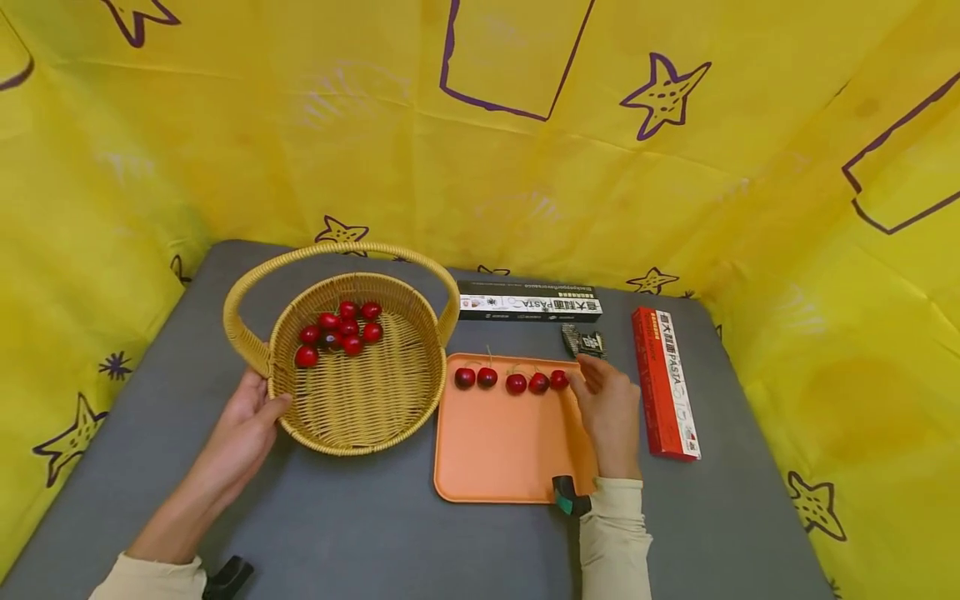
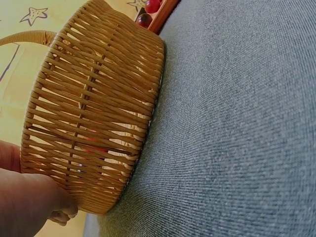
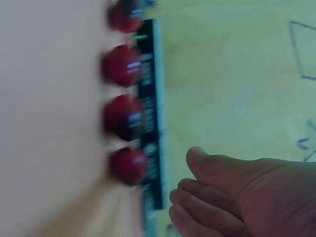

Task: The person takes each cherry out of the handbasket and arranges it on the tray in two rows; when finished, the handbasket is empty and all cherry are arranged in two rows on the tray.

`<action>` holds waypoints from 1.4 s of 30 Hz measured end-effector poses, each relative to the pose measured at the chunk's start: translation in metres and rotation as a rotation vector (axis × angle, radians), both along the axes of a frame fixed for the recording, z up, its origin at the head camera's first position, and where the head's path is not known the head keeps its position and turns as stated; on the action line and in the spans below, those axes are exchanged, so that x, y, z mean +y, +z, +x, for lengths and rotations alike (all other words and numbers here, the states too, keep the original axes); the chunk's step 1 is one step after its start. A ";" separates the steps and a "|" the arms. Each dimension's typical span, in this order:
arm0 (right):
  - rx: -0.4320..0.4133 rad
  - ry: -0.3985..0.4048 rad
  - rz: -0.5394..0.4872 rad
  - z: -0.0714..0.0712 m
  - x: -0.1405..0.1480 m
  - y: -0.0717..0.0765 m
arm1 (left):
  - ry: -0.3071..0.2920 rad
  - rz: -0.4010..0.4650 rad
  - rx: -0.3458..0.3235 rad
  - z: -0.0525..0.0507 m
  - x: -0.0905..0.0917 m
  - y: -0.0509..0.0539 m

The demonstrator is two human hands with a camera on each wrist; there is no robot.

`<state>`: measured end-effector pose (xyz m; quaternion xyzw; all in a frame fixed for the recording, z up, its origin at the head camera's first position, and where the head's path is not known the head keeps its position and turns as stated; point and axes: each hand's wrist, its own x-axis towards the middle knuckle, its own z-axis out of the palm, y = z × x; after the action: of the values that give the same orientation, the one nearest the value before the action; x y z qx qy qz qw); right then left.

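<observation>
My left hand (image 1: 247,421) grips the side of a woven wicker basket (image 1: 367,446), thumb at the rim near the handle's left foot. Its fingers show at the basket's outer wall in the left wrist view. Several red cherries (image 1: 348,327) are grouped at the back left inside it. Along the far side of an orange tray (image 1: 502,450), several more cherries (image 1: 516,384) lie in a row. Beside the rightmost one is my right hand (image 1: 611,408); the right wrist view shows that hand (image 3: 222,197) apart from the cherries, fingers loosely bent and holding nothing.
A black pasta box (image 1: 528,302) lies behind the tray, with a small dark packet (image 1: 583,342) in front of it. On the right is a red and white pasta box (image 1: 665,383). Yellow cloth (image 1: 375,150) surrounds the grey tabletop (image 1: 337,525) at the back and sides.
</observation>
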<state>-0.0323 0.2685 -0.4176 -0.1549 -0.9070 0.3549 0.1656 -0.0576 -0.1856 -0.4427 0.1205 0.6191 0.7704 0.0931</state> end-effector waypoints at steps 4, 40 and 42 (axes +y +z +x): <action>0.107 0.106 -0.052 -0.004 -0.017 0.022 | 0.021 -0.018 -0.013 0.006 -0.004 0.003; -0.111 1.088 0.061 -0.117 -0.203 -0.002 | 0.068 -0.104 -0.081 0.003 0.007 0.010; -0.107 1.108 0.084 -0.120 -0.204 -0.004 | 0.063 -0.097 -0.079 0.003 0.006 0.009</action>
<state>-0.1523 0.0642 -0.4213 0.3340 -0.8734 0.3439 -0.0858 -0.0548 -0.1795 -0.4333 0.0660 0.6551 0.7461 0.0988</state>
